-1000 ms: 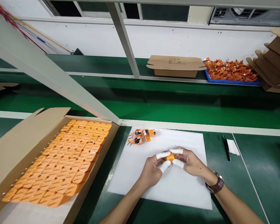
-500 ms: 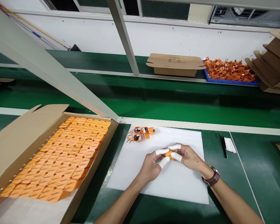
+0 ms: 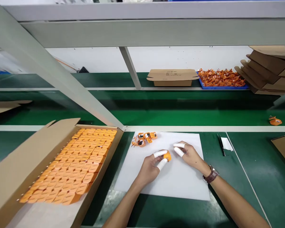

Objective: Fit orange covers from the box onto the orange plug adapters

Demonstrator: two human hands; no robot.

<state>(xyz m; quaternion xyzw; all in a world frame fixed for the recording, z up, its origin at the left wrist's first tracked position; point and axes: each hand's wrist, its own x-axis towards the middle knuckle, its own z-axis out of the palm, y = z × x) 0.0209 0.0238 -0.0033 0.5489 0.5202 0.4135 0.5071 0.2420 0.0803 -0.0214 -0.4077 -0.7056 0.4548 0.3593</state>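
An orange piece [image 3: 167,155] is pinched between the white-covered thumb and finger of my left hand [image 3: 150,167], above the white sheet [image 3: 178,180]. To its right, my right hand [image 3: 190,154] is apart from the piece, its white-covered thumb and finger parted with nothing between them. Several orange parts with dark insides and wires [image 3: 144,138] lie at the sheet's back left corner. On the left, an open cardboard box [image 3: 102,175] holds many orange pieces [image 3: 71,164] in rows.
A black pen [image 3: 221,145] and a white paper [image 3: 226,144] lie right of the sheet. Behind are a closed carton [image 3: 173,76], a blue tray [image 3: 224,87] of orange parts and stacked cardboard [image 3: 270,69]. A slanted metal post [image 3: 85,98] stands at the left.
My right hand has let go of the orange piece and moved away from it, while my left hand keeps hold. The view has tilted up, showing a shelf beam above.
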